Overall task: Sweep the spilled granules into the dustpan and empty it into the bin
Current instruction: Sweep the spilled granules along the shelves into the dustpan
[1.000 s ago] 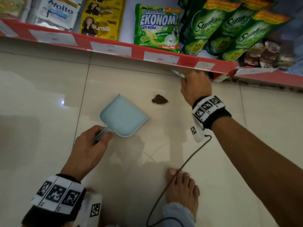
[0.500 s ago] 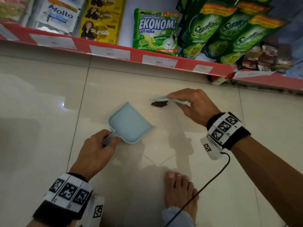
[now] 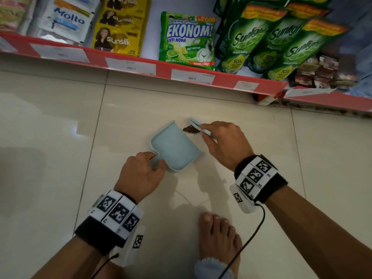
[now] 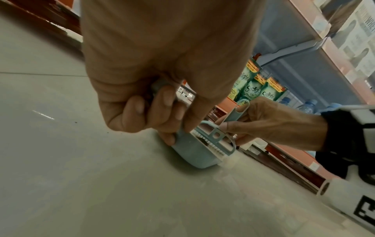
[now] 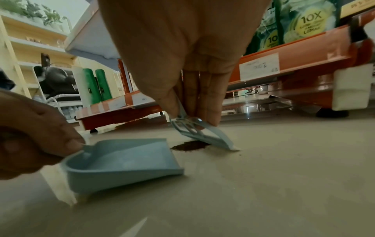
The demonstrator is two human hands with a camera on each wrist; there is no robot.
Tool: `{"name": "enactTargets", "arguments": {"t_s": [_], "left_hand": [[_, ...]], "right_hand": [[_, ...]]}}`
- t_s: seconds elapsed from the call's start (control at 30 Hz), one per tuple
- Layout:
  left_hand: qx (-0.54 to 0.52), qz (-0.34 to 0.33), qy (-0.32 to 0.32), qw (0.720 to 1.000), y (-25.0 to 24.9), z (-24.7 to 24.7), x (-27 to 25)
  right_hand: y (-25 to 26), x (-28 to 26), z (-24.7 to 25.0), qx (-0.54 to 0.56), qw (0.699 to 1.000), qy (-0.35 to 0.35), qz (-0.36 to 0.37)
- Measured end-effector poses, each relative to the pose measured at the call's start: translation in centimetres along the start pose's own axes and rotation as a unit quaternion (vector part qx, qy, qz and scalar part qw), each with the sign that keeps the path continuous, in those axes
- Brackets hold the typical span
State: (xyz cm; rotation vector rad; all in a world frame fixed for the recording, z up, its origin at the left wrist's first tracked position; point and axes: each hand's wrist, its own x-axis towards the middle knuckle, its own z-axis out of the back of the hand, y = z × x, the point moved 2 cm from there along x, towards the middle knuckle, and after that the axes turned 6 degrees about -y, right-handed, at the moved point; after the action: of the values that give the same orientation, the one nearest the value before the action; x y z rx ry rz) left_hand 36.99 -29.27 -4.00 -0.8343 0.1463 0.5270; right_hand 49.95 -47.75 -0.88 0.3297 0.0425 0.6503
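Left hand (image 3: pixel 141 174) grips dustpan (image 3: pixel 175 148), now moved up to the granules (image 3: pixel 190 129) — right hand (image 3: pixel 223 143) grips brush (image 3: pixel 198 125); sweeping begins.

We can't see the dustpan (image 3: pixel 175 148) handle, it's buried in the left hand (image 3: pixel 138 174) grip; shelf price labels (image 3: pixel 192 77) blurred, barely legible; foot (image 3: pixel 219 238) cut off by bottom edge

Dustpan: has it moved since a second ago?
Yes. The dustpan, gripped by the left hand, has slid toward the granules; its open edge now nearly touches the pile.
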Motion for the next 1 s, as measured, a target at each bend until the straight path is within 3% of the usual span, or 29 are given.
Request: {"name": "enactTargets", "arguments": {"t_s": [0.17,0.3,0.43,0.57,0.67,0.77,0.9,1.0], "left_hand": [[0.010,0.006,-0.002,1.000,-0.6,-0.2,0.2],[0.013,0.020,-0.004,1.000,-0.6,-0.3,0.2],[0.014,0.023,-0.004,1.000,-0.7,-0.4,0.2],[0.011,0.028,0.002,1.000,-0.5,-0.4,0.2],[0.009,0.037,0.003,0.999,-0.3,-0.5,0.2],[0.015,0.045,0.003,0.999,-0.3,-0.6,0.1],[0.023,0.048,0.004,0.999,-0.1,-0.7,0.2],[0.026,0.052,0.008,0.998,0.0,-0.8,0.2]], "right_hand": [[1.2,-0.5,0.5,0.136,0.990,-0.021,-0.005],[0.6,0.1,1.6,0.105,0.989,-0.102,-0.018],[0.4,0.6,1.4,-0.018,0.998,-0.057,-0.025],[1.9,-0.4,-0.2,0.050,0.999,0.019,0.004],[2.3,-0.7,-0.2,0.143,0.988,-0.039,-0.029],[1.6,-0.1,0.4,0.108,0.987,-0.110,-0.053],[1.2,0.3,0.4,0.023,0.994,-0.085,-0.058],[2.3,-0.3,-0.4,0.026,0.998,-0.037,-0.042]]}}
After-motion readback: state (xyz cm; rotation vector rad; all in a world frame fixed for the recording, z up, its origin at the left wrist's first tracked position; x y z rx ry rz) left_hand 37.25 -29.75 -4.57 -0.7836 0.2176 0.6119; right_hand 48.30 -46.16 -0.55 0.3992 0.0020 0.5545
